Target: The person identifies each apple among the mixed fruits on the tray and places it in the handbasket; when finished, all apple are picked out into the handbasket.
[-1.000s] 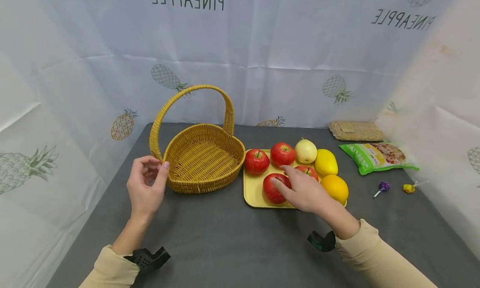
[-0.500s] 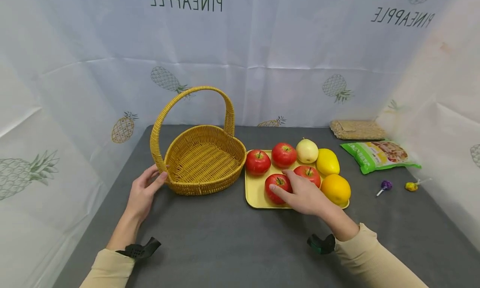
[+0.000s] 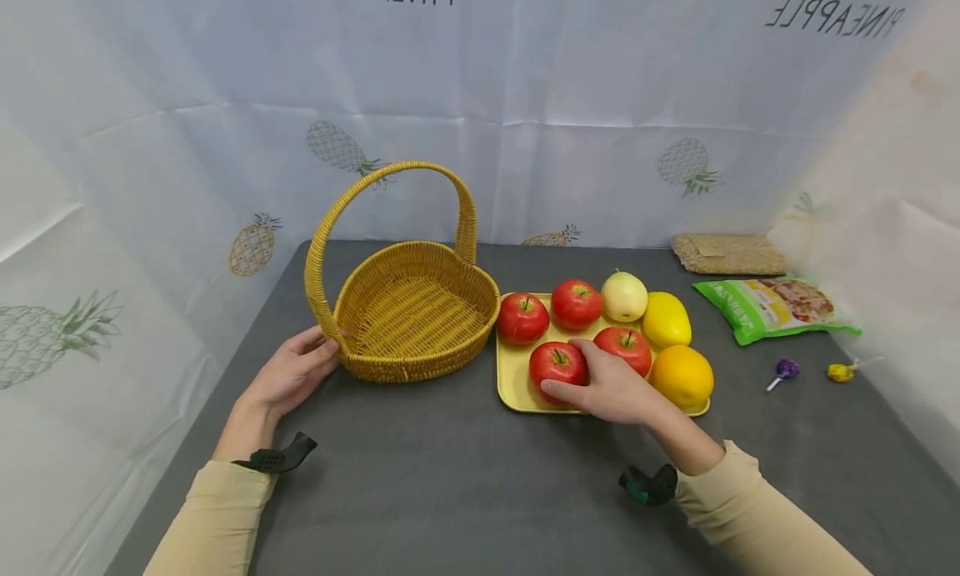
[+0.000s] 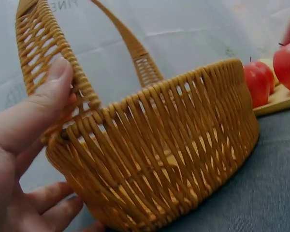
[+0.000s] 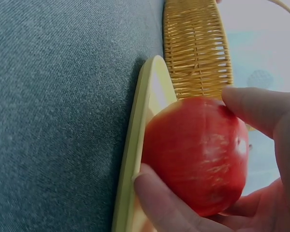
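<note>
A wicker basket with a tall arched handle stands at the left of the table. At its near left side, my left hand grips the foot of the handle; in the left wrist view the thumb lies across the weave and other fingers reach behind and below. My right hand holds the front red apple on the yellow tray. In the right wrist view, thumb and fingers sit on opposite sides of this apple, close over the tray rim.
Other red apples, a pale pear, a yellow lemon-like fruit and an orange share the tray. Further right lie a green food bag, a tan packet and two lollipops. Printed cloth hangs behind.
My left hand has moved in from beside the handle to grip its foot. My right hand's fingers have closed around the front apple. The head view has shifted slightly.
</note>
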`<state>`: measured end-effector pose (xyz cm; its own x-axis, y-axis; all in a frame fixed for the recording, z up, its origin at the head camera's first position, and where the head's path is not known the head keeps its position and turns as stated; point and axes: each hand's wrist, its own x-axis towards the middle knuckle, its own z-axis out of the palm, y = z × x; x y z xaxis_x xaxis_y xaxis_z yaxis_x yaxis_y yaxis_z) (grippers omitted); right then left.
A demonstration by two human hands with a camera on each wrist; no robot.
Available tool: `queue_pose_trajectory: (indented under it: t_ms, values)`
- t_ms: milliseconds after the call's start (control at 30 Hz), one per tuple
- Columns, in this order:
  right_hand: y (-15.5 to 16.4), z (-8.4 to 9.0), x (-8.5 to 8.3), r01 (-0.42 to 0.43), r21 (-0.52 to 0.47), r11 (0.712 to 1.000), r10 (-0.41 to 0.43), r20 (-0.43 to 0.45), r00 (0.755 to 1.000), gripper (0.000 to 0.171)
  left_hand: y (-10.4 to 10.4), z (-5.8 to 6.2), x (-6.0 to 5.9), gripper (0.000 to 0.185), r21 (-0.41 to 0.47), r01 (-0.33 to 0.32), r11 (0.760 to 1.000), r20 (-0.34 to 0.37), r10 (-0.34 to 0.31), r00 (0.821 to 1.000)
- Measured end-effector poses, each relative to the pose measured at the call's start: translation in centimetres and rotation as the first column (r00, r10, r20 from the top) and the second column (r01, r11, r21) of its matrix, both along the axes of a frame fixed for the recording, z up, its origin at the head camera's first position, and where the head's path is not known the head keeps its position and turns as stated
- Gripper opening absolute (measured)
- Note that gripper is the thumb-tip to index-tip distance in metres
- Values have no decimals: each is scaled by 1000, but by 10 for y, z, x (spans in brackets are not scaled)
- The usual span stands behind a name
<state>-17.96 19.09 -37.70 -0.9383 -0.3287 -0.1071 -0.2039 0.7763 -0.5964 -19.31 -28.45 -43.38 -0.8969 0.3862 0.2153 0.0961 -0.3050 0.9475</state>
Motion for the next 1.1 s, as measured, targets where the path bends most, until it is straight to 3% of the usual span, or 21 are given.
queue_pose_trajectory:
  t_ms: [167,333,667,833,1100]
  values:
    - [-1,-2,-2,7,-17,1000,-6,46,999,84,1,-6,-1,42,102,68,992,-11,-67,998]
    - [-2,-5,-3,4,-68,998,1,63,998,83,1,-6,3,43,79,59,995,-39,-56,998]
    - [-5,-13,1,111,-84,990,-106,60,993,91,4,-7,-2,41,103,96,990,-39,-93,995]
    - [-4,-7,3,137,-106,985,-129,74,989,90,5,-7,-3,40,100,98,990,-13,-97,995]
    - [-6,10,2,139,-223,965,-110,136,985,83,4,-6,-2,37,84,56,995,21,-58,998]
